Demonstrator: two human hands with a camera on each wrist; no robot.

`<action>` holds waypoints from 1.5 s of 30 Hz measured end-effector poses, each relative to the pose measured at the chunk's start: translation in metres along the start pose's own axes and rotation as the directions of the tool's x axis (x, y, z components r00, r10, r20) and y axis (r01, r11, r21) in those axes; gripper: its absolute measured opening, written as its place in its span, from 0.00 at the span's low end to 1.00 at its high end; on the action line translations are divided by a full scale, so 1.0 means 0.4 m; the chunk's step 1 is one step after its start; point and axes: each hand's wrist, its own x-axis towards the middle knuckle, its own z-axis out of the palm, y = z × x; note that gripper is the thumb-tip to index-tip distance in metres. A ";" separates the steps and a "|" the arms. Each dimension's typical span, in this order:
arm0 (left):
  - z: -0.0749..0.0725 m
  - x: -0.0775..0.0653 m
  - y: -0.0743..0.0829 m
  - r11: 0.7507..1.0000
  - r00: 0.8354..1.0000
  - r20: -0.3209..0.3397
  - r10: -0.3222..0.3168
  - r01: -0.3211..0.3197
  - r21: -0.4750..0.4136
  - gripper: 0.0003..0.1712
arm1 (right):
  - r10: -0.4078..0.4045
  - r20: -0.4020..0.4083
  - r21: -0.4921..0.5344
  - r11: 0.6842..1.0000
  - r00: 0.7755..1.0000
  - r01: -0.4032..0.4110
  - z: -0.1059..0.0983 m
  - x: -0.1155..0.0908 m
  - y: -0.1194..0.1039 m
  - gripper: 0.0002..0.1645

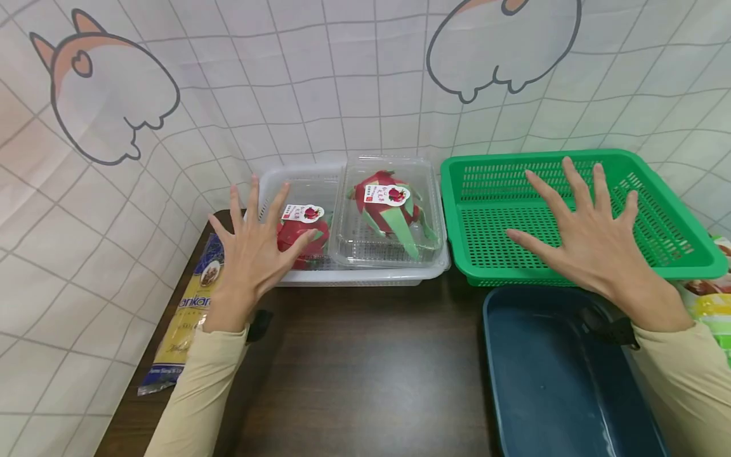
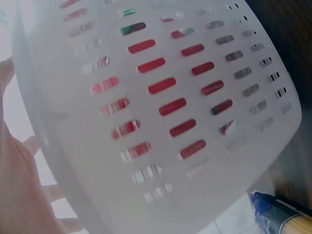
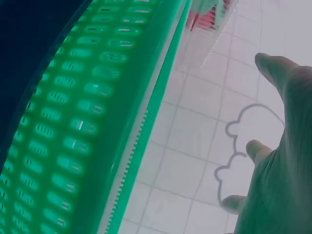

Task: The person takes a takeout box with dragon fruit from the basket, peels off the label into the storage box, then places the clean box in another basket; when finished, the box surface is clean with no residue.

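My left hand [image 1: 254,254] is spread wide above the left end of a white basket [image 1: 365,275], holding nothing. Inside that basket lie two clear plastic boxes of dragon fruit. The left box [image 1: 299,231] is partly hidden by the hand; the right box [image 1: 385,216] sits tilted, overlapping it, with a white label on its fruit. Over the green basket [image 1: 491,222] my right hand [image 1: 599,244] is spread too, its fingers apart and nothing in them. The left wrist view shows the white basket's slotted wall [image 2: 161,105] beside the hand. In the right wrist view the fingers stand apart from the green rim.
A dark blue tray [image 1: 548,374] stands in front of the green basket. At the table's left edge lies a yellow and blue packet [image 1: 183,317]. Further colourful packages [image 1: 714,308] are at the right edge. A tile-patterned cloth [image 1: 354,76] hangs behind the dark wooden table [image 1: 365,368].
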 end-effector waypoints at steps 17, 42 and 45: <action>-0.044 -0.079 -0.028 0.989 0.993 -0.015 -0.119 0.118 -0.087 0.57 | -0.138 0.179 0.415 0.908 0.974 0.052 -0.037 0.028 -0.169 0.45; 0.025 -0.146 -0.065 0.645 0.906 0.167 -0.388 0.397 -0.653 0.62 | -0.059 0.459 0.598 0.758 0.887 -0.259 0.033 0.114 -0.260 0.46; 0.034 -0.142 -0.067 0.587 0.898 0.184 -0.401 0.406 -0.700 0.61 | -0.057 0.457 0.609 0.748 0.888 -0.266 0.033 0.114 -0.260 0.46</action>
